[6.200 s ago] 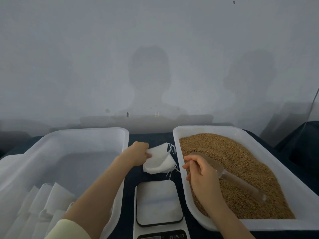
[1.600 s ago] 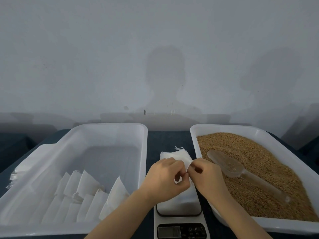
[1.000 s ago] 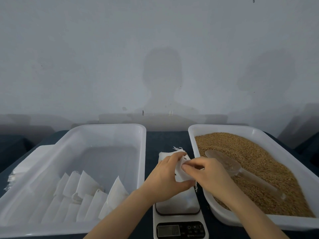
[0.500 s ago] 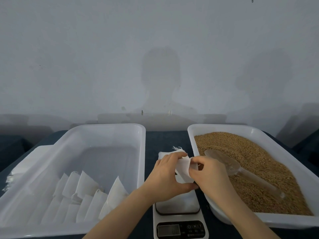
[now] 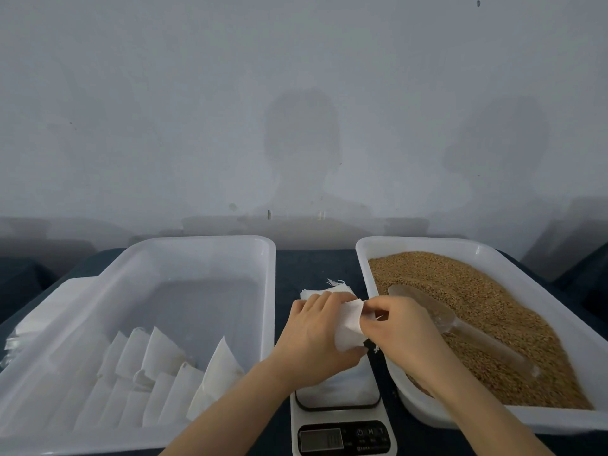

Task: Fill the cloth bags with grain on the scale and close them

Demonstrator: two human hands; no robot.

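Two bare hands meet over the scale's (image 5: pixel 339 393) smooth, square plate. The left grip (image 5: pixel 312 337) curls round a small white cloth bag (image 5: pixel 350 319) from beneath, and the right grip (image 5: pixel 401 327) pinches its soft, crumpled upper edge. At twelve o'clock from them, a flat stack of frayed bags (image 5: pixel 324 290) lies on the dark blue tabletop (image 5: pixel 312 264). At three o'clock, a round-cornered white plastic tub (image 5: pixel 411 241) holds golden-brown grain (image 5: pixel 460 291), and a clear scoop (image 5: pixel 427 311) lies on its pebbly surface. At nine o'clock, a matching tub (image 5: pixel 204 240) holds white pouches (image 5: pixel 164 357) leaning in rows.
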